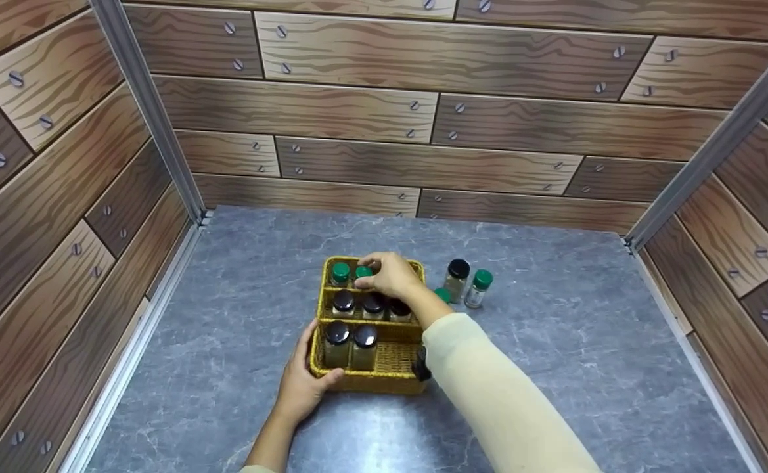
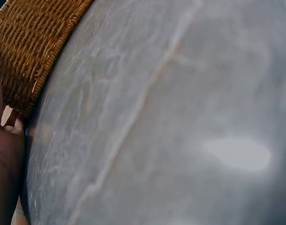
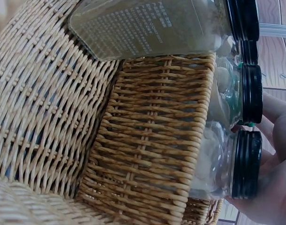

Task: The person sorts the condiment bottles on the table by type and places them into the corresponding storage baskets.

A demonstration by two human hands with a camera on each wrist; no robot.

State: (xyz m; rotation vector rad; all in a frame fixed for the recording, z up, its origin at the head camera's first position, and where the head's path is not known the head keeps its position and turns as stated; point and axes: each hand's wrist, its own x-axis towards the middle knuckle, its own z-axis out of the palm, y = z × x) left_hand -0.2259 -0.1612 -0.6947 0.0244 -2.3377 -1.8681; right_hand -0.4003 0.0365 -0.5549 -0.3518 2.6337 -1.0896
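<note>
A woven basket point(image 1: 370, 381) with three compartments stands on the table. My left hand point(image 1: 299, 387) grips its front left corner, the thumb over the front wall. My right hand point(image 1: 393, 276) pinches the green cap of a small spice jar point(image 1: 363, 271) in the back compartment. Beside that jar, to its left, is another green-capped jar point(image 1: 340, 272). Three black-capped jars point(image 1: 343, 301) fill the middle compartment, the right one partly behind my wrist. Two larger black-capped jars point(image 1: 338, 345) occupy the left of the front compartment; bare weave point(image 3: 147, 136) shows in the right wrist view.
Right of the basket stand a black-capped jar point(image 1: 456, 279) and a green-capped jar point(image 1: 479, 289). Another green cap point(image 1: 443, 295) shows partly behind my right forearm. A dark object point(image 1: 421, 364) sits at the basket's right edge. Wood-patterned walls point(image 1: 357, 112) enclose the grey marbled table point(image 1: 259, 263).
</note>
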